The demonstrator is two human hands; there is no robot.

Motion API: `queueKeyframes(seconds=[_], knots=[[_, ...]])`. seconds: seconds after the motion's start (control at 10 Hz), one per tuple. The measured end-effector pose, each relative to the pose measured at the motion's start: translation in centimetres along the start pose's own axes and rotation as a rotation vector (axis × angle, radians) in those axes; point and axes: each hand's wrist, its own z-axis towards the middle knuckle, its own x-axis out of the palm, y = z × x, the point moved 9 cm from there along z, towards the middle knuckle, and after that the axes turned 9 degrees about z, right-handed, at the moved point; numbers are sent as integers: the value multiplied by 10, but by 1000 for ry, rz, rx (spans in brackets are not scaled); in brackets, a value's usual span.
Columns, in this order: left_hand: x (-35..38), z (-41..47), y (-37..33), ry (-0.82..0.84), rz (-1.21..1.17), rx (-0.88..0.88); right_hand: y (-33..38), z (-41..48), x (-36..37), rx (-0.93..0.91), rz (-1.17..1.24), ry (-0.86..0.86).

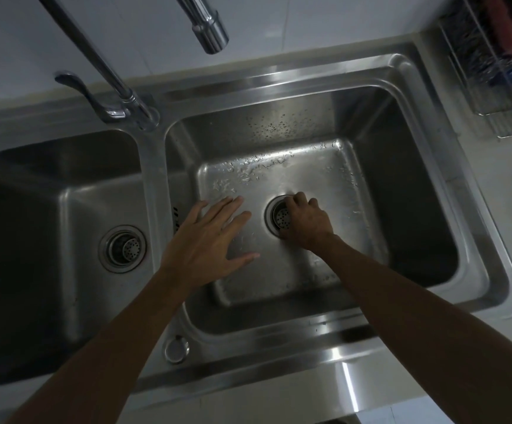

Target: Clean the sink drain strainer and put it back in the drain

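Head view: right hand point(305, 221) curls its fingers round the strainer point(280, 216), which sits in the drain point(267, 209) under its fingertips, likely seating or lifting it. Left hand point(209, 237), just beside, is spread flat and empty, probably steadying over the basin point(417, 209).

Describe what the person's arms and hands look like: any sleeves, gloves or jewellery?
The left hand and right hand are ungloved, with no ring, watch or bracelet visible. No sleeves show anywhere up to the frame edge.
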Motion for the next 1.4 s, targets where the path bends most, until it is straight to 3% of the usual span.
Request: queueKeyframes(seconds=[1.2, 1.4], knots=[[-10, 0, 5, -41, -49, -44, 6, -20, 5, 30, 49, -17], [-28, -7, 12, -32, -65, -158, 45, -63, -45, -12, -56, -82]])
